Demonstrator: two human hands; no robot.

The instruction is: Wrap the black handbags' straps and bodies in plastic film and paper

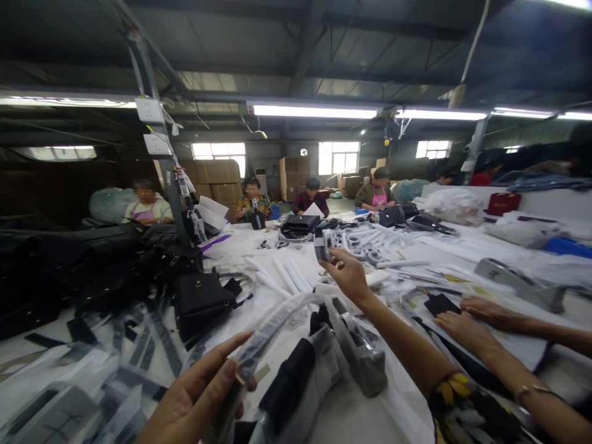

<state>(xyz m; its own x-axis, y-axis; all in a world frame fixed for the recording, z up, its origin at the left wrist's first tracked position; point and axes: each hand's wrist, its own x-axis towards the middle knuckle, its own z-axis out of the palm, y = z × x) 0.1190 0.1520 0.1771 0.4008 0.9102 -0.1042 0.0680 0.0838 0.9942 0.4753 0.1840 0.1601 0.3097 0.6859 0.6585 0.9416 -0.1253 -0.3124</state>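
My left hand (203,388) is closed around one end of a plastic-wrapped strap (268,330). From there the strap arches up and to the right, toward a grey tape dispenser (363,354). Farther forward, my right hand (349,277) is raised over the table, thumb and fingers pinching a small grey-and-black piece (320,244) whose exact kind I cannot make out. Between my arms lies a black bag (291,376), partly covered in white wrapping. To its left rests another black handbag (203,299).
At right, a co-worker's hands (472,327) press on a black piece. Another dispenser (520,283) stands beyond them. Black bags (92,265) pile up at left, near wrapped straps (152,339). White rolls (291,274) cover mid-table; several people sit across it.
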